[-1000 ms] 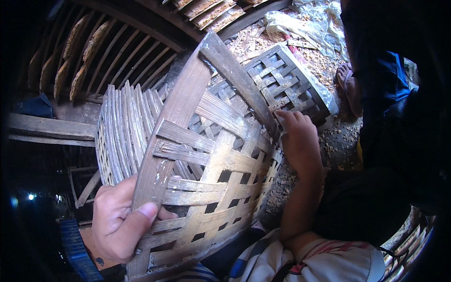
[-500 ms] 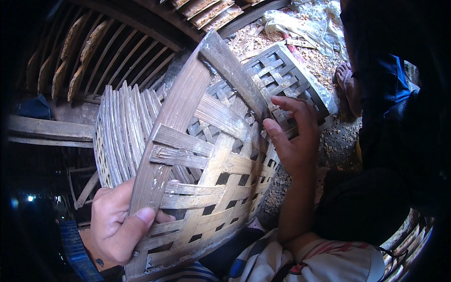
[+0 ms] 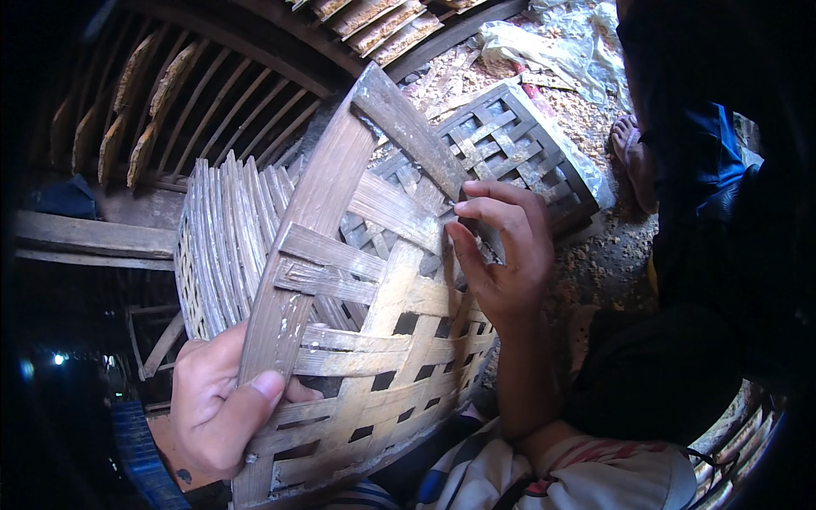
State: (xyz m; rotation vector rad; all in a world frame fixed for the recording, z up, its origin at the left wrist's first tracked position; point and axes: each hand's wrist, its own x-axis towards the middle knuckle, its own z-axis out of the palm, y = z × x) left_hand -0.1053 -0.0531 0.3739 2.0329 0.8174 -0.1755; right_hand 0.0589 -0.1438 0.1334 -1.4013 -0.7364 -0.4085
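Note:
A woven bamboo tray (image 3: 399,302) with a flat wooden border is tilted up in front of me, its pale slats crossing with gaps between them. My left hand (image 3: 223,404) grips its left border, thumb on the near face and fingers behind. At the tray's upper right, my right hand (image 3: 508,251) has thumb and fingertips drawn close together by the lower end of the border slat (image 3: 412,132). Whatever lies between those fingertips is too small to make out.
Behind the tray, a stack of similar trays (image 3: 223,234) stands at left. Another dark woven tray (image 3: 518,140) lies beyond my right hand. Crumbs cover the floor near clear plastic sheeting (image 3: 552,51). A person's foot (image 3: 636,161) is at right. Slatted racks (image 3: 238,102) rise at upper left.
My right hand has shifted left and slightly down along the tray, its thumb and fingertips now nearer each other. The tray has shifted slightly, still gripped by my left hand.

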